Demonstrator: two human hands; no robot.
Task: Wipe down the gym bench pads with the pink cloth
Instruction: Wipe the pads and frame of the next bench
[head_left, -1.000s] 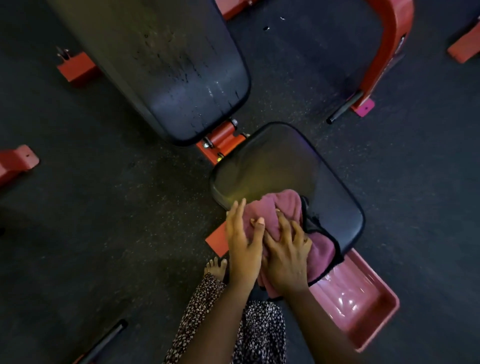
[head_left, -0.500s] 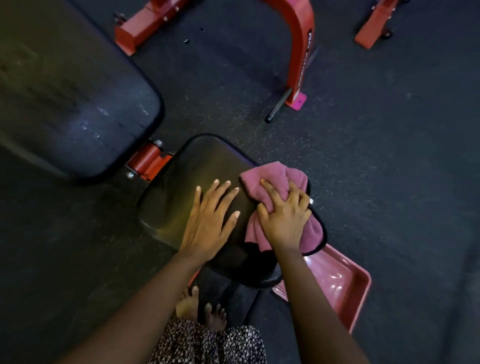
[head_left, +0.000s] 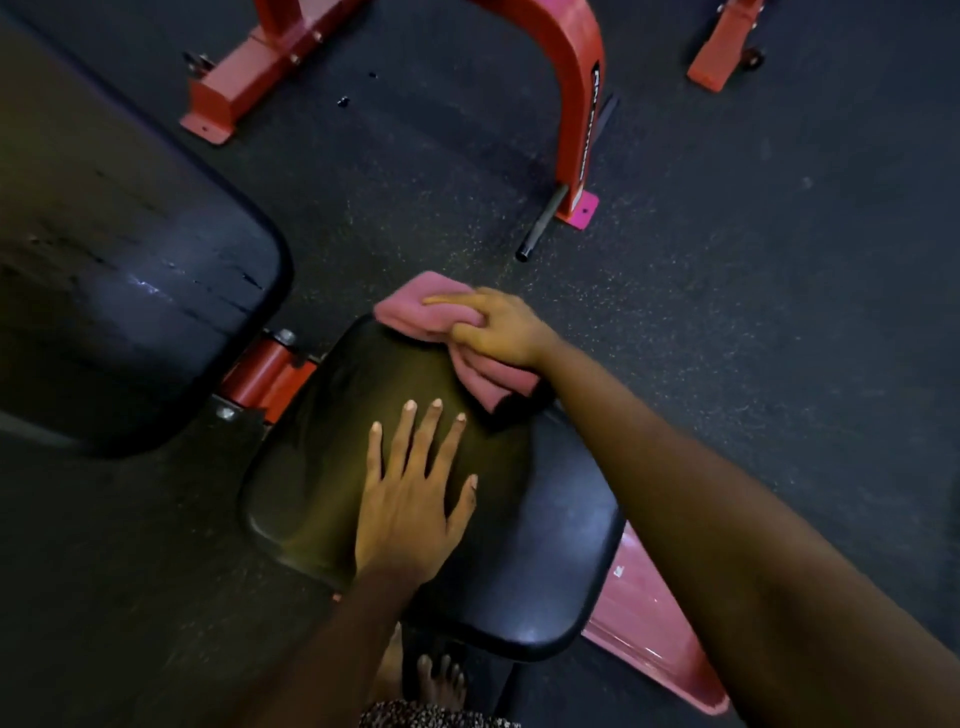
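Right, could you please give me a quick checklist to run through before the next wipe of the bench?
1. Right hand grips pink cloth: ok.
2. Pink cloth fully on seat pad: not ok, it overhangs the far edge.
3. Left hand flat on seat pad, clear of the pink cloth: ok.
4. Back pad free of marks: not ok, dark streaks show.
5. Seat pad wiped all over: cannot tell.
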